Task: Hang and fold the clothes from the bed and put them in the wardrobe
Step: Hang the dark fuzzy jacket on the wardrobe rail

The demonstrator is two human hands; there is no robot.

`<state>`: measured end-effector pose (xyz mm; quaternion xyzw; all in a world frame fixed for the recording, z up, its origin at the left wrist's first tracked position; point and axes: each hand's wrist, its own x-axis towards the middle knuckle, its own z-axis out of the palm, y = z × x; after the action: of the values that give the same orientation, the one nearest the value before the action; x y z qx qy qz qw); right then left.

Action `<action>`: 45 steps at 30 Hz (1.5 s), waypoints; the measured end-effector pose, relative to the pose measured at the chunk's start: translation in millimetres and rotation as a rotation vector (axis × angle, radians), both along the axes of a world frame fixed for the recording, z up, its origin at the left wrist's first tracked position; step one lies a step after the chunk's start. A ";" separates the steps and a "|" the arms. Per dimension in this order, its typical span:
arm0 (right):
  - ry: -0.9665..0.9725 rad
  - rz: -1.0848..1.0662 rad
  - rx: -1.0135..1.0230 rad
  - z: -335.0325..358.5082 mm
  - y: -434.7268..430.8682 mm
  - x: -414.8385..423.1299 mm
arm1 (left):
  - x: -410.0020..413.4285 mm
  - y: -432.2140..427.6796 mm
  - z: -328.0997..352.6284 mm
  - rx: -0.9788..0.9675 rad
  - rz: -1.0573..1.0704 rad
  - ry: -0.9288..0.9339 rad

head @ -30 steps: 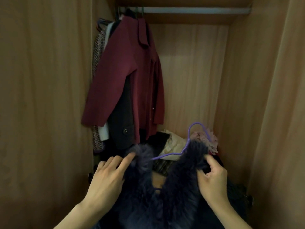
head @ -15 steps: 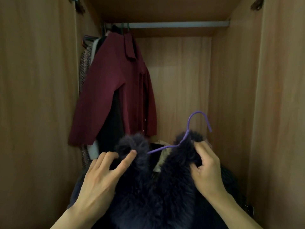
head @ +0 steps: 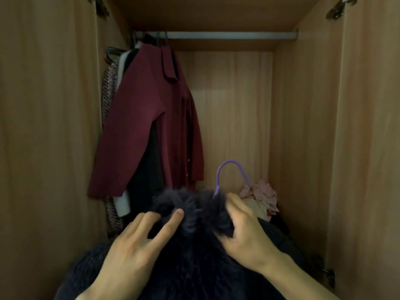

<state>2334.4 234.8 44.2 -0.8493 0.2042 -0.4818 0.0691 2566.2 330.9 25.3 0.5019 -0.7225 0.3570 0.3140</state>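
**Holding a fur-collared coat [head: 194, 256] before the wardrobe [head: 233, 105]**

The right hand [head: 246, 234] grips the fur collar beside the purple hanger [head: 231, 169], fingers [head: 238, 205] curled in. The left hand [head: 134, 245] lays nearly straight fingers on the collar, well below the rail [head: 227, 35].

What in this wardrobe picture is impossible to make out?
Head view:
- Purple plastic hanger: only its hook shows; dark furry coat buries the rest.
- Right hand: fingertips sunk in the fur.
- Hung clothes behind the dark red coat: mostly covered by it.
- Furry coat's hem: cut off by bottom edge.
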 end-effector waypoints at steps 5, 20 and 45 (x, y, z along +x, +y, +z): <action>-0.106 -0.111 -0.128 -12.7 -1.8 19.4 | 9.2 -4.2 -0.9 0.056 0.000 0.080; 0.195 -0.258 -0.060 42.4 -49.6 2.6 | 2.5 -46.9 49.3 0.011 0.184 0.237; -0.479 -0.102 -0.616 214.7 -300.6 36.8 | -6.5 -215.5 252.5 -0.517 0.562 -0.425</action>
<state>2371.2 -65.8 258.9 -0.6828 0.0699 -0.7078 -0.1673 2559.7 115.3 277.8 0.4993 -0.4933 0.6930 0.1644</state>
